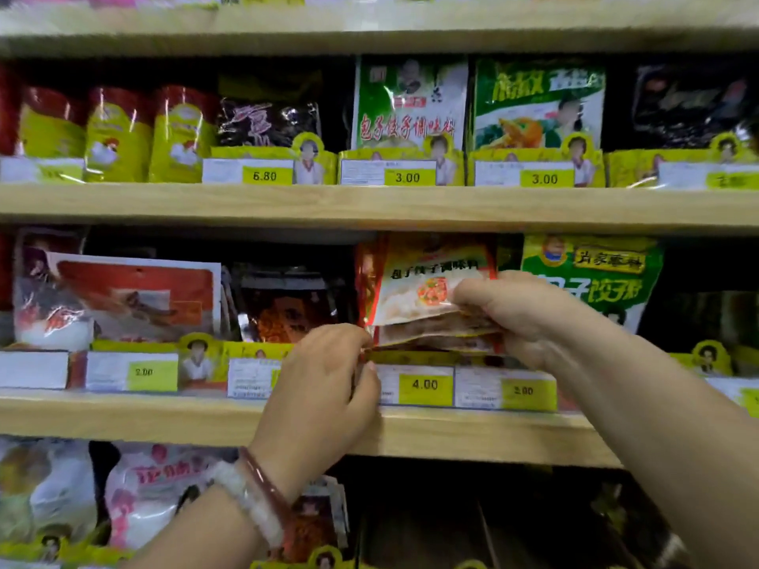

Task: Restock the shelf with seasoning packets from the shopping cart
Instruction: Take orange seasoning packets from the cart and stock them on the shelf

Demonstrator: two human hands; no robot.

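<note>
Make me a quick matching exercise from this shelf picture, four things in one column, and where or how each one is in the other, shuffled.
Things
1. right hand
2. left hand
3. green packet
4. 6.80 tag

Places or states
A. right of the held packets
B. on the shelf above
C. grips a stack of packets
D. pinches the stack's lower left corner

Pairs: 1-C, 2-D, 3-A, 4-B

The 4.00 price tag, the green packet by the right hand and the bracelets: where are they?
4.00 price tag (425, 384): head view, its yellow patch.
green packet (603, 281): head view, its printed front.
bracelets (256, 492): head view, on the left wrist.
</note>
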